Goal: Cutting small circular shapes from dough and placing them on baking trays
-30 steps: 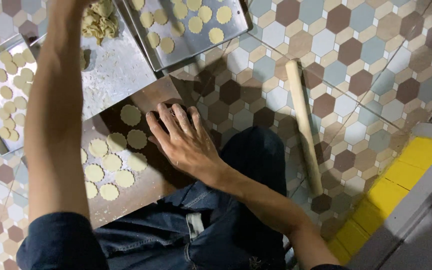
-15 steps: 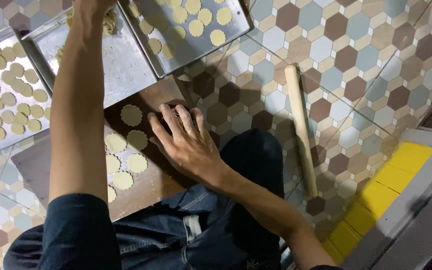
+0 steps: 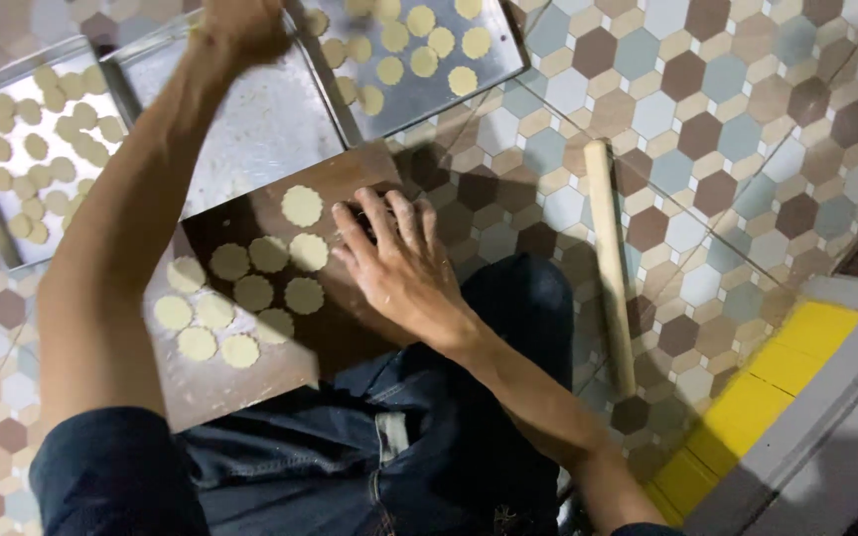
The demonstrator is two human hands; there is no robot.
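Now left hand point(image 3: 242, 28) farther over tray point(image 3: 260, 129)

Dim warm light, glare on metal trays point(image 3: 250, 129), motion blur at top.

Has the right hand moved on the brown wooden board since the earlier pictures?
No. The right hand stays flat on the brown wooden board, beside the scalloped dough rounds.

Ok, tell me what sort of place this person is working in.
Probably a home or small bakery floor used for making biscuits. Scalloped dough rounds lie on a wooden board on hexagon floor tiles, metal baking trays hold more, and a rolling pin lies beside the right hand.
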